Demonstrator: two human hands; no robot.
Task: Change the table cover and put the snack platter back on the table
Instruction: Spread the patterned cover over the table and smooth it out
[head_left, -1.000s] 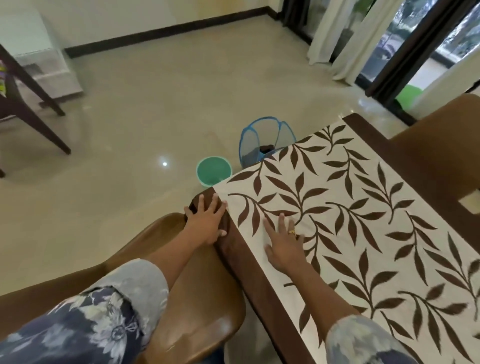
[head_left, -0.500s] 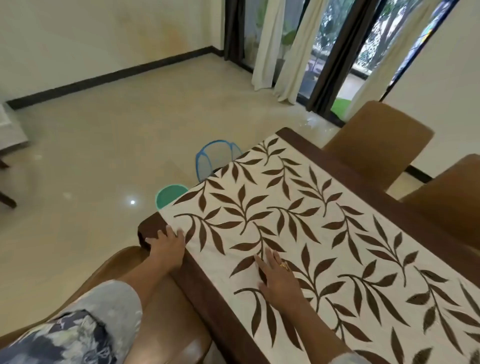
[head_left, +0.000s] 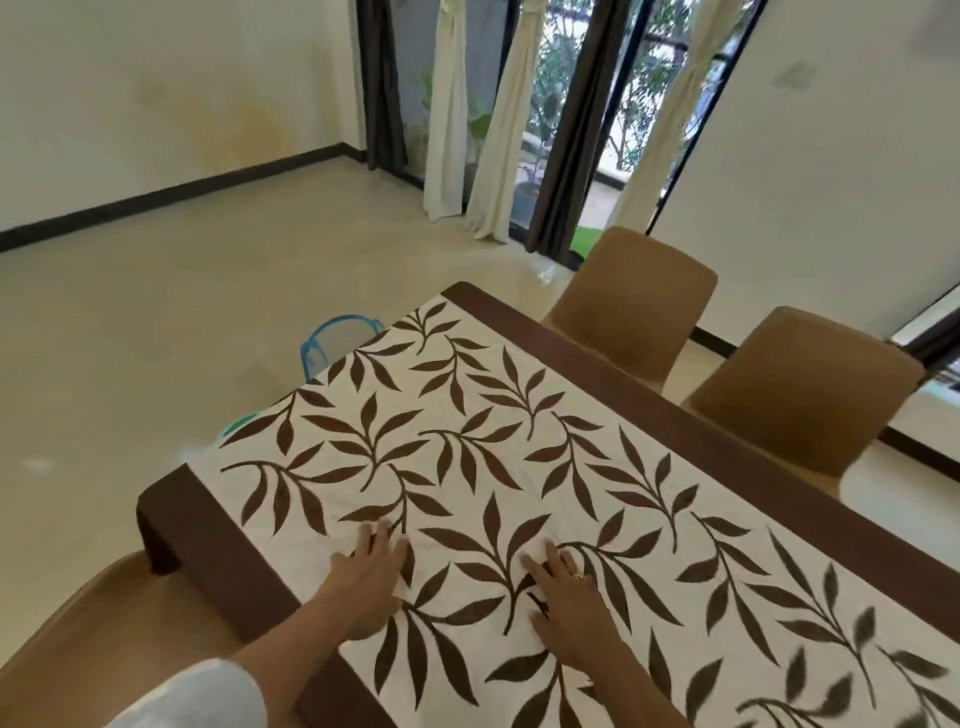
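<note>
Covering: the table cover (head_left: 519, 467), cream with brown leaves, lies spread over the table (head_left: 218, 540), dark borders showing at its edges.
Chairs: two tan chairs (head_left: 639, 306) stand at the far side.
Left hand (head_left: 371, 577): flat on the cover, fingers spread, gripping nothing.
Right hand (head_left: 569, 597): flat just beside it, fingers apart, ring showing.

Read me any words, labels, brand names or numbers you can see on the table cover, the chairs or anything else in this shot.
None: no readable text anywhere in view.
Table cover: only a brown leaf print, no words.
Chairs: plain tan backs, no label or brand showing.
Blue basket on the floor: no lettering visible.
Ring on the right hand: too small to show any marking.
</note>
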